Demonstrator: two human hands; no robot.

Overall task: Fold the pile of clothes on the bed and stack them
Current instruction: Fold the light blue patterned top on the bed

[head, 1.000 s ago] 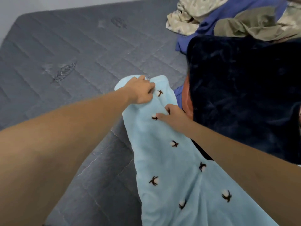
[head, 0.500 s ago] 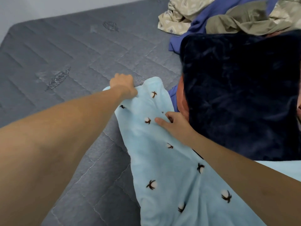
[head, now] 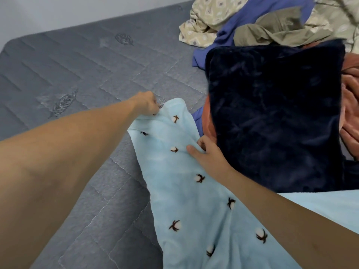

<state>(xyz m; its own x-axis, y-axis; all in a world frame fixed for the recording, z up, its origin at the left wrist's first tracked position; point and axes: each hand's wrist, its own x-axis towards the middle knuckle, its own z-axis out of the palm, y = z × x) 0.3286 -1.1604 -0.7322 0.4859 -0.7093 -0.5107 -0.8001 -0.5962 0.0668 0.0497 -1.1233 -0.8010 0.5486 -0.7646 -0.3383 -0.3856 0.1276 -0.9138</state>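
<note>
Left hand (head: 146, 103) had dragged the blue garment's (head: 186, 191) far corner further left, both hands gripping it, right hand (head: 206, 155) pinching mid-edge. It looked like spreading before folding.

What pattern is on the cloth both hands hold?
Light blue cloth with small white-and-brown cotton-boll motifs, in the head view.

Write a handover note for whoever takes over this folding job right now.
Left hand grips the far left corner of the light blue garment. Right hand pinches its right edge.
The garment lies stretched along the mattress, beside a dark blue folded piece.
Done: garment being laid out.
Left: fold it, then the unfolded pile at the far right, and stack.
</note>
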